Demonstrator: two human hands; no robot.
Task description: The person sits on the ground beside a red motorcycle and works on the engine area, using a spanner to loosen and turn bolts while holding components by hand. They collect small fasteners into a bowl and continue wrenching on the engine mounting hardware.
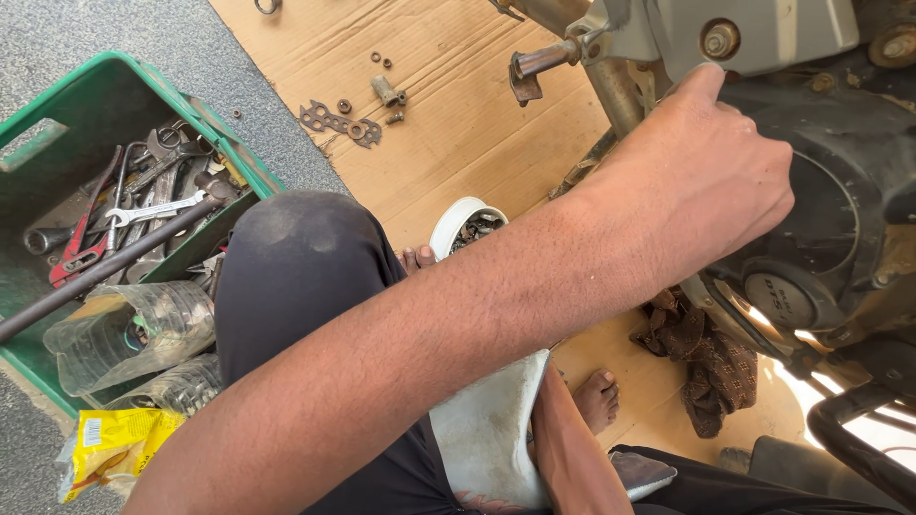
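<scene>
Cardboard floor (458,143) | left hand (701,181) half-curled, fingertips on black engine cover (840,219) | right hand hidden, cannot tell

The engine cover (821,229) is matt black metal, dusty; the panel (754,33) above it is smooth grey metal; the crate (105,95) far left is scuffed green plastic; the floor sheet (458,133) is rough brown cardboard; the rag (706,362) is patterned cloth.

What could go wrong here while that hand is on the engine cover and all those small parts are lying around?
The loose nuts and plates lie unboxed on the cardboard, so a foot or knee could scatter them. The white bowl of bolts sits right by the toes and might tip. The left hand presses on the engine cover, hiding what it touches; a slip could hit the footpeg.
</scene>
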